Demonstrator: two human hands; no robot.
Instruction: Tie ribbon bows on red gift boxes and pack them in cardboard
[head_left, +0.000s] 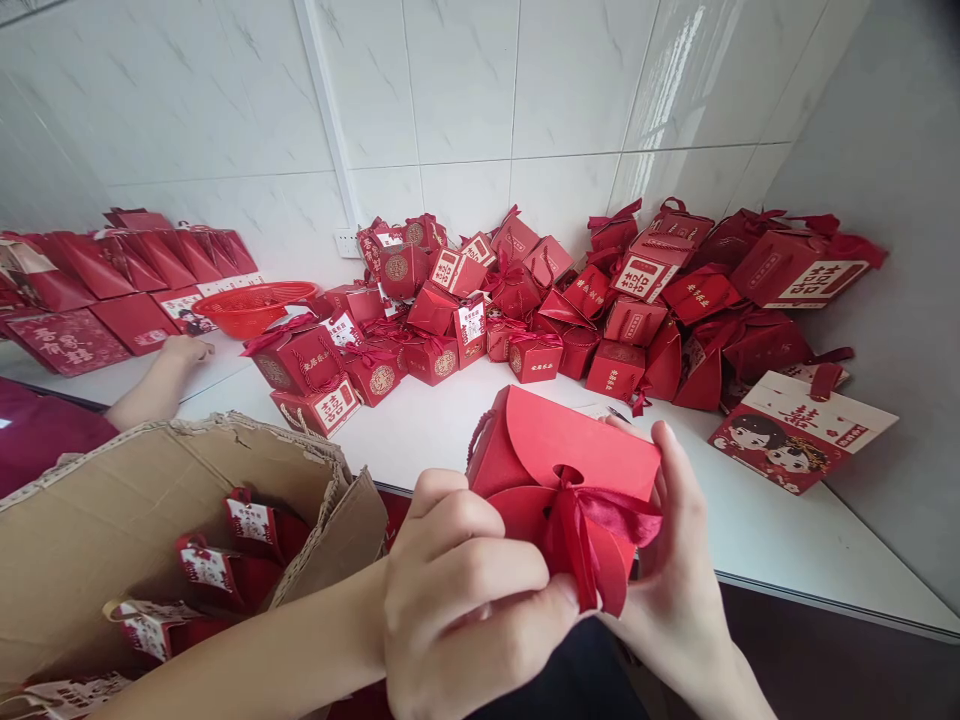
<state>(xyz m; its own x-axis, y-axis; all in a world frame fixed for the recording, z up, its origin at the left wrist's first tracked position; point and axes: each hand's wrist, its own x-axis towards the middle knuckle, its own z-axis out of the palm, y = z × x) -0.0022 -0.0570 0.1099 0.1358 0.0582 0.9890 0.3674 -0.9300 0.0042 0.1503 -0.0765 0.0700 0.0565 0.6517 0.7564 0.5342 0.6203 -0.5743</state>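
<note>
1. Desk (pixel 765 530): white, carries heap of red gift boxes (pixel 517 240) by tiled wall (pixel 465 90).
2. Carton (pixel 90 510): open, near left arm, smaller boxes (pixel 206 568) inside.
3. Basin (pixel 251 312): red, left of heap.
4. Held box (pixel 562 430): red, between both hands, nearer than heap.
5. Right hand (pixel 675 575): grip closed round box's right side. Left hand (pixel 472 600): grip closed at box's lower left, thumb by ribbon.
6. Ribbon (pixel 624 515): dark red, on flap face.

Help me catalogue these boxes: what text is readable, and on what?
"囍": front-left box, couple box, top-right box, centre-right box.
"安居乐业", seemingly: box above the front-left one, right-pile box.
Held box: none showing.
Other print, left boxes included: too small or blurred.
</note>
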